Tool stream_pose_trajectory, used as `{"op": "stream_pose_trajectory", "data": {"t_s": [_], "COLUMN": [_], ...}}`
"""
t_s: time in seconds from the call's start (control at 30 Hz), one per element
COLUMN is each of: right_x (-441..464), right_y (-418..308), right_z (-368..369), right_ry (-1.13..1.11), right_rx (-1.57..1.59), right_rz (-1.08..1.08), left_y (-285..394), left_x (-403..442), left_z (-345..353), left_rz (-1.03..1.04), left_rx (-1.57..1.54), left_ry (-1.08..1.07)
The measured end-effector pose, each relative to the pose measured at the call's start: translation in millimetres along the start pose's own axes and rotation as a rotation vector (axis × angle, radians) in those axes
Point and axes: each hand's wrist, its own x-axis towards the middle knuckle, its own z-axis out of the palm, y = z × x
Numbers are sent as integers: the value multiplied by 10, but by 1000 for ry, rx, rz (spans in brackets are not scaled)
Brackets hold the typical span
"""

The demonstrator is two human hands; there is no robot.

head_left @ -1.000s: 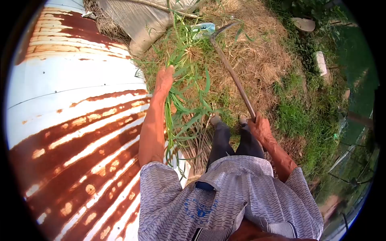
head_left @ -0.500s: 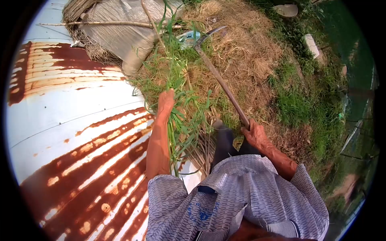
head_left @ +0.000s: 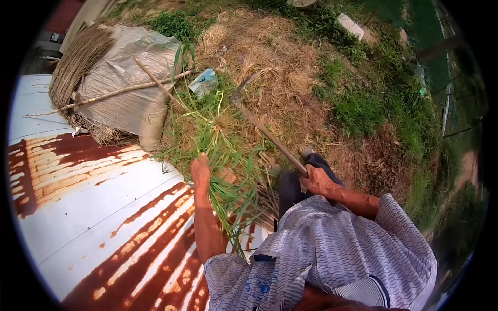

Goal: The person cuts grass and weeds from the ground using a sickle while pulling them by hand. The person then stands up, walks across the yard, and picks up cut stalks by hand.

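Note:
My left hand (head_left: 201, 171) is closed around a bunch of long green grass (head_left: 223, 194), whose blades hang down beside my forearm and spread above the fist. My right hand (head_left: 317, 181) grips the lower end of a wooden-handled sickle (head_left: 270, 136). The sickle's curved blade (head_left: 246, 87) points up and to the right, over dry straw and apart from the grass in my left hand. A blue and white packet (head_left: 203, 83) lies on the ground left of the blade.
Rusty corrugated metal sheeting (head_left: 104, 207) fills the left side. Behind it stands a plastic-covered bundle of dry stalks (head_left: 124, 83) with a long stick (head_left: 111, 95) across it. Dry straw (head_left: 280, 67) covers the ground ahead. A white block (head_left: 351, 26) lies at the upper right.
The view has swung, showing more of the covered bundle. Both hands appear lower in view, still holding the grass and the sickle, and the blade sits lower and further left.

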Motion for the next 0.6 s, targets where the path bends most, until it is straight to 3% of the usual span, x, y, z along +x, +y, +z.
{"op": "stream_pose_trajectory", "data": {"t_s": [0.1,0.17,0.27,0.37,0.5,0.6], "right_x": [-16,-132,-104,-216,-215,-234], "right_y": [163,105,667,996,1511,1810], "right_z": [-248,-620,-859,-1002,-1112,-1254], "right_ry": [133,190,313,363,344,282], "right_rx": [348,575,607,754,833,902], "right_rz": [202,286,410,499,634,745], "left_y": [180,315,533,864,1433,1793], "left_x": [-191,-194,-327,-487,-752,-783], "left_z": [-297,-390,-436,-425,-355,-87], "left_rz": [-4,45,216,389,412,376], "left_rx": [31,-1,-131,-35,60,-118], "left_ry": [-73,17,80,186,183,272]}}
